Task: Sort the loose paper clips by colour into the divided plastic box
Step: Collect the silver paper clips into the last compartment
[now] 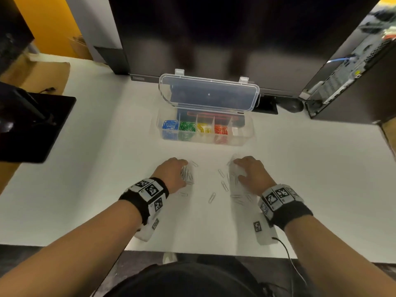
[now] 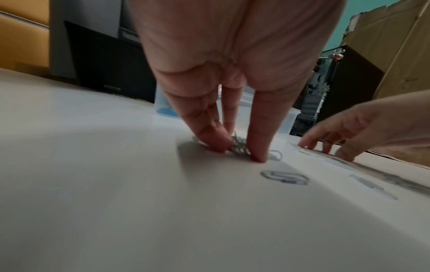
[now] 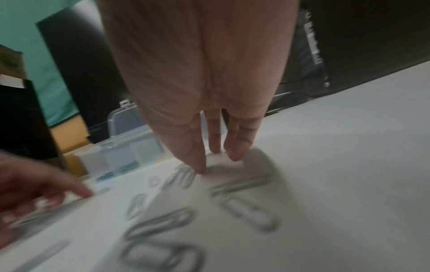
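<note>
A clear divided box (image 1: pixel 203 142) stands open, its lid (image 1: pixel 209 94) tilted back. Its compartments hold blue clips (image 1: pixel 170 124), green clips (image 1: pixel 187 126), yellow clips (image 1: pixel 203 127) and red clips (image 1: pixel 220 129); the rightmost one (image 1: pixel 238 132) shows no colour. Loose silver clips (image 1: pixel 212 197) (image 3: pixel 251 213) lie scattered on the white table between my hands. My left hand (image 1: pixel 186 166) (image 2: pixel 237 150) stands fingertips down and pinches a small bunch of silver clips (image 2: pixel 241 145) against the table. The right hand (image 1: pixel 235 162) (image 3: pixel 216 162) has straight fingers, tips on the table beside more silver clips.
A dark monitor (image 1: pixel 214 39) stands behind the box. A black stand base (image 1: pixel 32 125) lies at the left, a computer tower (image 1: pixel 342 82) and a mouse (image 1: pixel 292 105) at the right. The table's front edge (image 1: pixel 192 251) runs just behind my wrists.
</note>
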A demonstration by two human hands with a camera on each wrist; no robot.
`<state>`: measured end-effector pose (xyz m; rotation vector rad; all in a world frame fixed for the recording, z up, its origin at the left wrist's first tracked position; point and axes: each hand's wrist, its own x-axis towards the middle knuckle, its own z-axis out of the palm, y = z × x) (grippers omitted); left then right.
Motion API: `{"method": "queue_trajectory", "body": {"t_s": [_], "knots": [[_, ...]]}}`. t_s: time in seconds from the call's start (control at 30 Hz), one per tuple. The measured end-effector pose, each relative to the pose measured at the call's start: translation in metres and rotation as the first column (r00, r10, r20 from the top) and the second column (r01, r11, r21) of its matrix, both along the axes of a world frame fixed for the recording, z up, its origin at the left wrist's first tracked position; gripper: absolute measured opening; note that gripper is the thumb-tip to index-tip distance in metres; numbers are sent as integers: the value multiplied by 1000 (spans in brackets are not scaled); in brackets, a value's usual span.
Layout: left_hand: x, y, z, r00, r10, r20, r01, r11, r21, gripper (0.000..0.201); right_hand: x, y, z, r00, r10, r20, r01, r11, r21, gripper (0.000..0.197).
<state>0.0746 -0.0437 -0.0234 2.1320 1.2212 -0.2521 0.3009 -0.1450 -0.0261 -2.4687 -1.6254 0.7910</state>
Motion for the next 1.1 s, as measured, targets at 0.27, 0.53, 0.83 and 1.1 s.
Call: {"method": "queue_trajectory", "body": {"t_s": [0.27,0.53,0.83,1.1], "knots": [[3,-4,7,1000,-25,8,25,999,-25,70,-7,-29,28,990,-129,-56,123,987,-101,58],[3,-28,2,996,89,-14,-90,995,-42,44,-43,-46,6,981,-196,4,196,980,-46,32],[33,-12,7,999,35,3,-34,998,-55,92,-33,16,13,980,-160,-117,165,985,39,59],[34,-24,4,988,-152,-41,152,988,-2,84,-46,3,9,967,248,-60,-254,956,-149,79]]}}
